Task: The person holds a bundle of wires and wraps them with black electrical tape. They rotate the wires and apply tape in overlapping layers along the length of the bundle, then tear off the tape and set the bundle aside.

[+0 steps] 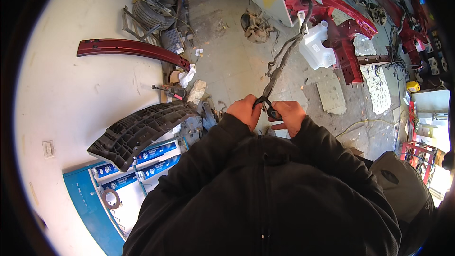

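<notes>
A dark wiring harness (283, 61) runs down from the dark red car front frame (348, 57) toward my body. My left hand (245, 112) is closed round its near end, fingers curled and thumb pressed against it. Close beside it, my right hand (290, 115) grips a small black roll of tape (273, 113) between thumb and fingers. A black strip stretches from the roll to the harness end. The fingertips partly hide the roll.
A white plastic tank (317, 47) hangs by the red frame. To the left, a dark red curved beam (128, 50) and a black plastic bumper part (147, 125) stand near the white wall. A blue shelf rack (85, 204) is at lower left, a person's cap (403, 185) at lower right.
</notes>
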The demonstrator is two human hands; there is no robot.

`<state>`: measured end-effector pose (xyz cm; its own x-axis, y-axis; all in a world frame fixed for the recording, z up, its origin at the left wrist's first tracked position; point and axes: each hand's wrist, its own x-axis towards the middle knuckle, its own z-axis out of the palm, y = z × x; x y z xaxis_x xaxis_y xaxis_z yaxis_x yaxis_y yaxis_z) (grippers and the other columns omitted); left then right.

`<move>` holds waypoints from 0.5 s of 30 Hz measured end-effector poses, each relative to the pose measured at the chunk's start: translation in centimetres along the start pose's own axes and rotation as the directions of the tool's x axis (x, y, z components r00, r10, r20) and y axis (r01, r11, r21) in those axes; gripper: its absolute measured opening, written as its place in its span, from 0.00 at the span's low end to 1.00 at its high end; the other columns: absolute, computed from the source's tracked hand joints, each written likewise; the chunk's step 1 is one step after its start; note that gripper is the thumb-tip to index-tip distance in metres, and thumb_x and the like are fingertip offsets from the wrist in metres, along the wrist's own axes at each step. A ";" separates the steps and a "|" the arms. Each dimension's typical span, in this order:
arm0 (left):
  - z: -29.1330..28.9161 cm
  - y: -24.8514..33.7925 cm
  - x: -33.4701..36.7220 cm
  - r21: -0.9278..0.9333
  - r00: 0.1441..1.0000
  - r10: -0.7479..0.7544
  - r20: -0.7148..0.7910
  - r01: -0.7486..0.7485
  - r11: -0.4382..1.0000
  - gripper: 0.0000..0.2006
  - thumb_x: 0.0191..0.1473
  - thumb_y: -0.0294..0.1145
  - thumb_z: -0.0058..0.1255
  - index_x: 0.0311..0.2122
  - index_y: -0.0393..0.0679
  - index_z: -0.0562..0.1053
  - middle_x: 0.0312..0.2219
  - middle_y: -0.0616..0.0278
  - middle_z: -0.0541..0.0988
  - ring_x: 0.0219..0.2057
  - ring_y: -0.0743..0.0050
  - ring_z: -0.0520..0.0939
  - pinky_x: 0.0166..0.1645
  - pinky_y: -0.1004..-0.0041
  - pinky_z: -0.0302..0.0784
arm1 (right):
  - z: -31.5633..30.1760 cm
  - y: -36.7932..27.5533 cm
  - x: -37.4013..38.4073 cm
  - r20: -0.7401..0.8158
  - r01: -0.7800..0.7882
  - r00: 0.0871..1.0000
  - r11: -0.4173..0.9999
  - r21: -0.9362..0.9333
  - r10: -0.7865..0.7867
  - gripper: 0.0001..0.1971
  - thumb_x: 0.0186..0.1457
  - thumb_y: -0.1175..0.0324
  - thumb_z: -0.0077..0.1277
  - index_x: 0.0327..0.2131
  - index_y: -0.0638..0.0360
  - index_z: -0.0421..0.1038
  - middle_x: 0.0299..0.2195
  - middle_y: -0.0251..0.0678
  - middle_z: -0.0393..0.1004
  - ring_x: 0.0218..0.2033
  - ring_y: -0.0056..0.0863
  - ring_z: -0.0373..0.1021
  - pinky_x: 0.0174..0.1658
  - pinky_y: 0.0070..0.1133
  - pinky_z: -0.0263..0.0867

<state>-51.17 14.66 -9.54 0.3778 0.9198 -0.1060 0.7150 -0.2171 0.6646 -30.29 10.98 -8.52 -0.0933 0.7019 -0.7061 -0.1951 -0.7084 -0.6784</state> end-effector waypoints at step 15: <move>-1.4 0.5 0.4 -0.757 0.763 -0.012 0.646 0.642 0.121 0.18 0.76 0.47 0.37 0.43 0.45 0.72 0.17 0.69 0.67 0.14 0.80 0.60 0.29 0.69 0.66 | -1.3 1.2 5.9 0.256 0.333 0.923 0.928 -0.166 -0.286 0.15 0.75 0.59 0.52 0.54 0.58 0.76 0.49 0.32 0.77 0.51 0.26 0.75 0.49 0.31 0.81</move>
<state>-51.45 15.37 -8.21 0.6598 0.4937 -0.5665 -0.1159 0.8118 0.5724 -29.76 14.19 -13.73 -0.2807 0.8697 -0.4060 -0.0504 -0.4358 -0.8987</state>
